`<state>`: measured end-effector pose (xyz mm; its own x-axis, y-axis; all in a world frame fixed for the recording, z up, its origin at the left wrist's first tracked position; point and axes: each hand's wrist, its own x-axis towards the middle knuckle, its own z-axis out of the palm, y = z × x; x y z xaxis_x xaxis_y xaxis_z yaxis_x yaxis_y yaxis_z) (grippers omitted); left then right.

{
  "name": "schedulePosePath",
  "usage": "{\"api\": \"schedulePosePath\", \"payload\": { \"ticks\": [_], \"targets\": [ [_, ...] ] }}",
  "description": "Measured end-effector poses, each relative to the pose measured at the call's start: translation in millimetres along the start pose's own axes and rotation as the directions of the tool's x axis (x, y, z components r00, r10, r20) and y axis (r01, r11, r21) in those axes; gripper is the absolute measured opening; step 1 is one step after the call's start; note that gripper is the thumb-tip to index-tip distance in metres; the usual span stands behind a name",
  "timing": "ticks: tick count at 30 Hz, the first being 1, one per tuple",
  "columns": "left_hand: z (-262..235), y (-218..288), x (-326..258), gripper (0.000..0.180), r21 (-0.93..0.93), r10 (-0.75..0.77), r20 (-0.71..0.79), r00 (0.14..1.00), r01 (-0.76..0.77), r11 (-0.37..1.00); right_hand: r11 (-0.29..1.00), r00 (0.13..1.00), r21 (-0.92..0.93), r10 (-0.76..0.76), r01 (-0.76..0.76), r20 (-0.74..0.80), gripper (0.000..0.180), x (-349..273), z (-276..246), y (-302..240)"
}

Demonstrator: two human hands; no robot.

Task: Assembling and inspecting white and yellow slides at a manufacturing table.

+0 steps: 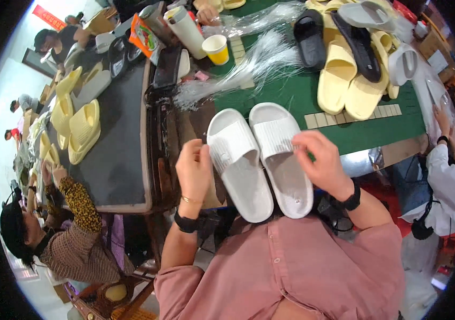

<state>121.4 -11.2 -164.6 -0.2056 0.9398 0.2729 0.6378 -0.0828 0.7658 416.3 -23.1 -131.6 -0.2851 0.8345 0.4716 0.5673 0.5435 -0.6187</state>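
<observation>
A pair of pale grey slide slippers (246,186) lies side by side in front of me, soles down, toes pointing away. Their heels reach the front of my pink shirt. Beside the outer edge of the left slipper's strap is my left hand (194,168), its fingers curled and thumb pressed in; whatever they hold is too small to make out. My right hand (320,162) is at the outer side of the right slipper's strap (276,136). Its bent fingertips meet the strap edge, with the thumb apart from them. Small dark marks show on that strap.
Clear plastic strands (262,58) are heaped beyond the slippers on the green tabletop (286,90). Yellow and black slippers (339,74) are piled at the far right. A yellow-white cup (215,49) stands far left. A dark belt (118,144) carries yellow slippers; co-workers sit on both sides.
</observation>
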Motion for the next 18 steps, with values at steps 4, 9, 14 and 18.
{"api": "schedulePosePath", "payload": {
  "ticks": [4,9,14,18],
  "targets": [
    [6,-29,35,0.036,0.141,-0.168,0.165,0.972,0.145,0.979,0.893,0.905,0.150,0.419,-0.424,0.067,0.032,28,5,39],
    [13,-45,47,0.035,0.124,-0.298,0.207,0.932,0.277,0.953,0.862,0.875,0.170,0.449,-0.477,0.180,0.042,49,39,82],
    [14,-41,53,0.028,0.161,-0.266,0.219,0.939,0.234,0.959,0.849,0.867,0.184,0.468,-0.494,0.169,0.037,54,43,85],
    [16,-29,54,0.021,0.059,-0.093,0.108,0.990,0.087,0.994,0.834,0.886,0.321,0.461,-0.449,0.043,0.031,53,45,80]
  ]
}}
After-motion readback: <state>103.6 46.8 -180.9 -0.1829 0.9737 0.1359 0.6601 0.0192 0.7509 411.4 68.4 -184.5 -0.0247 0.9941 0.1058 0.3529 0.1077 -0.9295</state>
